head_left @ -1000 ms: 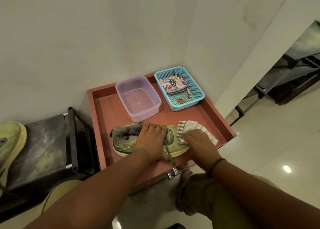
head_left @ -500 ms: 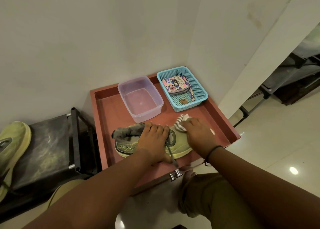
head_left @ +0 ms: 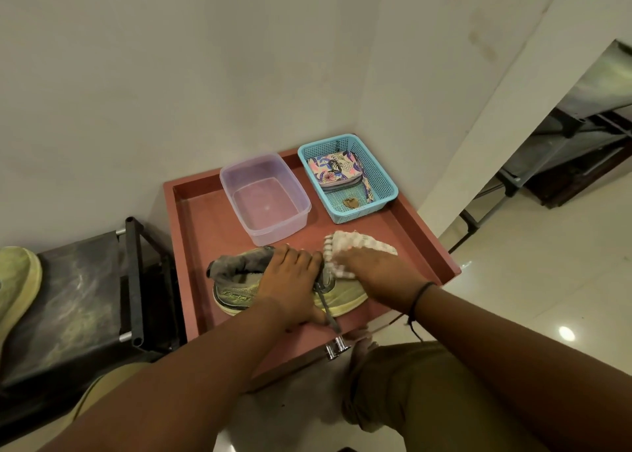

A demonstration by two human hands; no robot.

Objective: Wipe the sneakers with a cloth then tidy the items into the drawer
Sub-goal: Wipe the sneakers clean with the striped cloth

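A yellow-green sneaker (head_left: 239, 291) with a grey collar lies on its side in the open reddish drawer (head_left: 201, 232). My left hand (head_left: 290, 280) grips its middle, fingers curled over the top and thumb on the near side. My right hand (head_left: 376, 273) presses a white striped cloth (head_left: 359, 243) onto the sneaker's toe; the cloth sticks out beyond my fingers. A grey lace (head_left: 326, 309) trails over the drawer's front edge. The second sneaker (head_left: 17, 280) sits on a black rack at the far left.
Inside the drawer at the back stand a clear plastic tub (head_left: 265, 198) and a blue mesh basket (head_left: 383, 174) holding a floral pouch (head_left: 333, 171). The drawer's metal knob (head_left: 337, 347) is at its front. A wall is close behind; my knee (head_left: 410, 376) is below the drawer.
My right hand with the cloth slid from the toe's far side back toward the near right, showing more of the cloth. My left hand stays on the sneaker.
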